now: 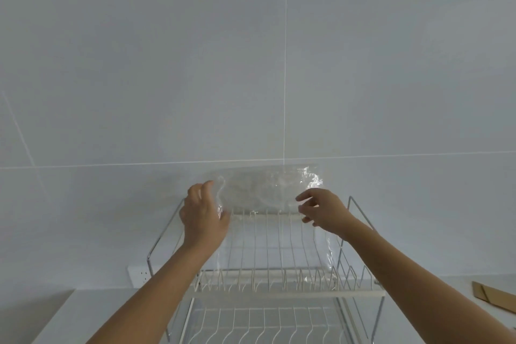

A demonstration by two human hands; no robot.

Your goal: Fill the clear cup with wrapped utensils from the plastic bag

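A clear plastic bag [262, 190] rests on the top tier of a white wire dish rack [287, 293], leaning against the tiled wall. Its contents are blurred and I cannot make out single utensils. My left hand [202, 218] grips the bag's left end, with plastic bunched under the fingers. My right hand [324, 212] is at the bag's right end, fingers spread and curled, touching or just short of the plastic. No clear cup is in view.
The two-tier rack stands on a white counter [61, 315] against a grey tiled wall [251, 64]. A white wall socket [139, 276] sits left of the rack. A brown cardboard piece [494, 296] lies at the right edge.
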